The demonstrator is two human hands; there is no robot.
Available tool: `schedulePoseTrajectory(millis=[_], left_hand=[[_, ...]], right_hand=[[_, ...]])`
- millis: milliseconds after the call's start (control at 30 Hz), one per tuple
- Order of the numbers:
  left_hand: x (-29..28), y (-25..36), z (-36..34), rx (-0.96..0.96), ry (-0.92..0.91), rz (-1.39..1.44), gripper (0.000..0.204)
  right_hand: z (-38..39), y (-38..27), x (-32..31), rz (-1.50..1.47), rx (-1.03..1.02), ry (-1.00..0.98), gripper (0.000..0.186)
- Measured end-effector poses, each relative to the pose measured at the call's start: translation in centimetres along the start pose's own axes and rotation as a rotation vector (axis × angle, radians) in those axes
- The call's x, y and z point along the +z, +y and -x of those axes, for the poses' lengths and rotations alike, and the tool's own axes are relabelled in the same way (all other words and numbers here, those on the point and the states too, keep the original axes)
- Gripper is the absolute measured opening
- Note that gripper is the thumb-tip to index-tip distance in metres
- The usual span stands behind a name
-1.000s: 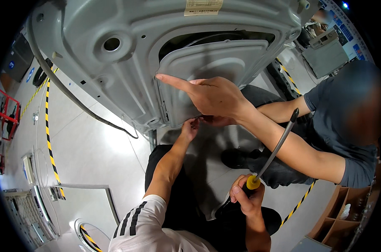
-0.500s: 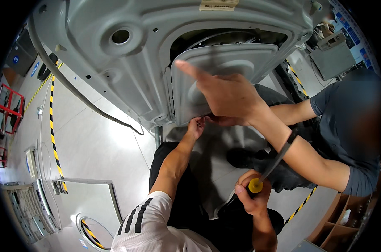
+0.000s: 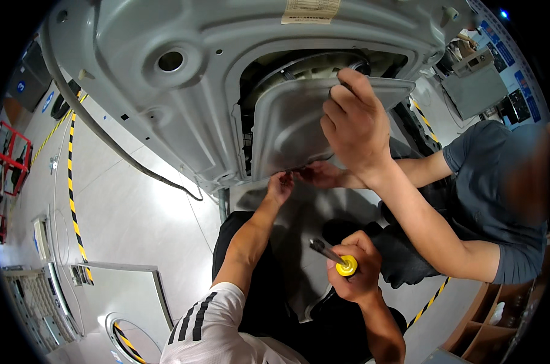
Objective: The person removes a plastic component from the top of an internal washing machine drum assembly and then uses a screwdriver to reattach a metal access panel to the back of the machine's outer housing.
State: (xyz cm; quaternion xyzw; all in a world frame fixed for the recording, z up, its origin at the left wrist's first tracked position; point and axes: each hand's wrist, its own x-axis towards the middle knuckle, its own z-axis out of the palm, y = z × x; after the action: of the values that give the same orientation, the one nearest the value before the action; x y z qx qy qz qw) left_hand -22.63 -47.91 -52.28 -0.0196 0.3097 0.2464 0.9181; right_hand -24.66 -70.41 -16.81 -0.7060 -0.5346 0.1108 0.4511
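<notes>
Looking down, head view: a grey machine shell [image 3: 184, 103] lies tipped over the floor, its back opening facing the wearer.
Cover [image 3: 299, 127]: a grey rounded plate, tilted out of the opening, its lower edge near the shell's bottom rim and its upper edge swung away to the right.
Left hand [image 3: 280, 185]: reaches up to the cover's lower edge, fingers pinched together at a small spot there; what they pinch is too small to tell.
Right hand [image 3: 354, 270]: clenched round a screwdriver [image 3: 335, 258] with a yellow butt, held low, well apart from the cover.
Screwdriver axis: the shaft points up and left, toward the cover's lower edge.
Nearer hand: the left one is at the cover; the right one hangs back below it.
Co-worker's hands: one hand [image 3: 355, 121] grips the cover's upper right edge, fingers curled over it; another [image 3: 320, 175] sits at the lower edge, just beside the left hand.
Around: a black hose [image 3: 105, 139] trails along the shell; yellow-black tape [image 3: 72, 182] marks the floor.
</notes>
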Motion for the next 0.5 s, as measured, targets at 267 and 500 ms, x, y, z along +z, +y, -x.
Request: schedulePoseTrajectory(millis=[267, 500], left_hand=[[0.2, 0.6, 1.7, -0.103, -0.047, -0.063, 0.015], [1.5, 1.4, 3.9, -0.067, 0.050, -0.125, 0.015]], right_hand=[[1.8, 0.0, -0.3, 0.016, 0.035, -0.073, 0.026], [3.6, -0.1, -0.8, -0.005, 0.025, -0.028, 0.012]])
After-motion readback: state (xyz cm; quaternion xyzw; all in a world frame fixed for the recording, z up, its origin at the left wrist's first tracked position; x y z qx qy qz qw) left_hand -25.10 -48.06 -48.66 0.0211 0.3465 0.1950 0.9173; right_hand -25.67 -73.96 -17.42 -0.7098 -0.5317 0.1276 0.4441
